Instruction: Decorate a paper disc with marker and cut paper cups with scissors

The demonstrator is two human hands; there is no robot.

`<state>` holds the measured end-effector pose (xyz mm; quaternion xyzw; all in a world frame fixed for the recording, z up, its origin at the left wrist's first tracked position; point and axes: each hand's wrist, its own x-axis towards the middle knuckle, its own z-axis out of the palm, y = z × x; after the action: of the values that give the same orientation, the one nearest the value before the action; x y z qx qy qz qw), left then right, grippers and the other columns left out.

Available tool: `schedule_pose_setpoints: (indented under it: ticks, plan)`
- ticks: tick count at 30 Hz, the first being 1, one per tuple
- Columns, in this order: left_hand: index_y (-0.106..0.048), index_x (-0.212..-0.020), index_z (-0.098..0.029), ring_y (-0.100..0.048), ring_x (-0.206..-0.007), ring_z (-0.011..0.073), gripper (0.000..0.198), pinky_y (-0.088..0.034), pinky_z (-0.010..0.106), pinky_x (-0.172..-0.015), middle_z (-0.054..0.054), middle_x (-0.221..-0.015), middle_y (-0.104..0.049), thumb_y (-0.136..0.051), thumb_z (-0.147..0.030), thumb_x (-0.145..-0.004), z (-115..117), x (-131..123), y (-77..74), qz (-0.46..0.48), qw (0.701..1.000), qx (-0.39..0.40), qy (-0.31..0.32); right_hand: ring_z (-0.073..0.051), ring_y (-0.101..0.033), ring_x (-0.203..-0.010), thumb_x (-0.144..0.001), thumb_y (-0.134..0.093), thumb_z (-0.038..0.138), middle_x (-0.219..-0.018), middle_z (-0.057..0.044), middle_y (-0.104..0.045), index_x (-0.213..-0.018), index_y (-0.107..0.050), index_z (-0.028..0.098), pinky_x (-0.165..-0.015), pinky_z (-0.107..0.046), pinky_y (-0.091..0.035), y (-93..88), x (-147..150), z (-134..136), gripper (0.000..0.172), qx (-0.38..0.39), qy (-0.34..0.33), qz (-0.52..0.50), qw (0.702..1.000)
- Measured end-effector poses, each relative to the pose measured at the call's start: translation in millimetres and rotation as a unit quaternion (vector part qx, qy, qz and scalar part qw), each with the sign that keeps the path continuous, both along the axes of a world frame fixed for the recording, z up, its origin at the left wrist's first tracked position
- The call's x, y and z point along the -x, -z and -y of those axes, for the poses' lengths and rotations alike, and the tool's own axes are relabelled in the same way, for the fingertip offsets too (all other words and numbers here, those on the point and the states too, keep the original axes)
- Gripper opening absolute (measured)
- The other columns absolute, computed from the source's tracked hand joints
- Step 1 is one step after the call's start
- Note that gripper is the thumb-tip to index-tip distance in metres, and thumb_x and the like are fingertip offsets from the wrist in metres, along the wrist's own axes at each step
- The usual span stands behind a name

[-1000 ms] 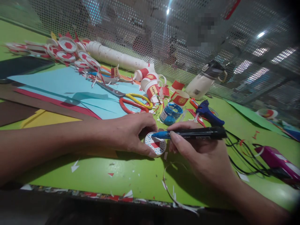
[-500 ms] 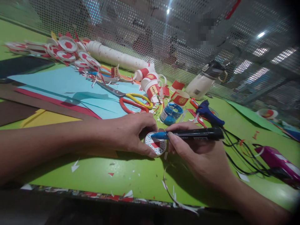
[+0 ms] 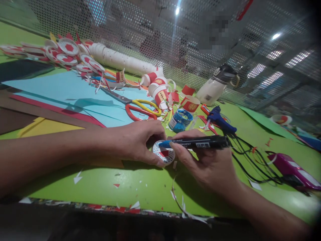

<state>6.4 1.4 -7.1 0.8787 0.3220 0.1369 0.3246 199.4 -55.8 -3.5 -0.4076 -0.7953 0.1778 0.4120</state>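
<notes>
A small round paper disc (image 3: 163, 158), white with blue dots and a red band, is held by its left edge between the thumb and fingers of my left hand (image 3: 141, 142). My right hand (image 3: 200, 160) grips a black permanent marker (image 3: 200, 142) whose blue front end points left over the disc's upper part. Whether the tip touches the paper is hard to make out. Just behind my hands stands an open glass jar of blue paint (image 3: 181, 119). Scissors (image 3: 142, 109) with red and yellow handles lie behind my left hand.
Cut red-and-white paper cups (image 3: 160, 90) and stacked white cups (image 3: 122, 60) line the back. A bottle (image 3: 213, 85), a blue glue gun (image 3: 220, 119) and a purple device (image 3: 293, 170) with black cords occupy the right. Blue paper sheets (image 3: 50, 88) cover the left; scraps lie in front.
The marker has turned slightly in my right hand, with more of its white print showing. The whole view has shifted a little; my left hand still holds the disc.
</notes>
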Motion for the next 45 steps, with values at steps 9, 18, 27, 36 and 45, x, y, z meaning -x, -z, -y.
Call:
schedule_pose_setpoints:
  ticks: [9, 18, 27, 36, 45]
  plan:
    - [-0.059, -0.089, -0.017, -0.046, -0.069, 0.0119, 0.032, -0.033, 0.022, -0.055, -0.002, -0.080, -0.051, -0.071, -0.039, -0.070, 1.2, 1.1, -1.3, -0.006, 1.000, -0.007, -0.009, -0.016, -0.070, -0.072, -0.085, -0.064, 0.022, -0.081, -0.001, -0.074, -0.090, -0.065, 0.021, -0.064, -0.026, -0.056, -1.5, -1.0, 3.4, 0.004, -0.041, 0.015, 0.065, 0.997]
    - [-0.060, -0.094, -0.016, -0.049, -0.075, 0.0145, 0.038, -0.036, 0.024, -0.060, 0.000, -0.086, -0.054, -0.073, -0.042, -0.069, 1.4, 0.8, -3.3, -0.013, 1.000, 0.019, -0.017, -0.016, -0.069, -0.063, -0.081, -0.069, 0.020, -0.078, -0.001, -0.072, -0.087, -0.067, 0.023, -0.061, -0.030, -0.058, 2.1, -6.2, 2.2, 0.007, -0.070, 0.108, -0.079, 0.989]
    - [-0.061, -0.098, -0.016, -0.050, -0.075, 0.0153, 0.043, -0.037, 0.025, -0.061, 0.001, -0.087, -0.056, -0.073, -0.044, -0.069, -0.3, 1.2, -1.6, -0.007, 1.000, 0.009, -0.008, -0.011, -0.064, -0.051, -0.079, -0.069, 0.018, -0.066, 0.002, -0.069, -0.080, -0.068, 0.021, -0.053, -0.023, -0.058, 7.7, -3.3, -2.4, 0.003, -0.011, 0.082, -0.103, 0.991]
    - [-0.062, -0.096, -0.015, -0.048, -0.071, 0.0133, 0.039, -0.035, 0.023, -0.056, -0.001, -0.082, -0.054, -0.073, -0.041, -0.071, 0.2, 1.0, -1.1, -0.003, 1.000, -0.006, 0.001, -0.012, -0.069, -0.057, -0.079, -0.070, 0.018, -0.075, 0.000, -0.074, -0.083, -0.069, 0.019, -0.051, -0.020, -0.058, 9.2, -2.6, -2.0, 0.004, 0.030, 0.064, -0.120, 0.990]
    - [-0.061, -0.096, -0.015, -0.048, -0.071, 0.0127, 0.037, -0.036, 0.023, -0.056, -0.002, -0.082, -0.053, -0.074, -0.039, -0.071, -0.1, 1.7, 0.1, 0.001, 1.000, -0.007, 0.004, -0.015, -0.070, -0.062, -0.081, -0.069, 0.020, -0.076, -0.001, -0.074, -0.084, -0.068, 0.020, -0.057, -0.026, -0.059, 9.4, -6.2, -4.5, 0.004, 0.025, 0.057, -0.083, 0.995]
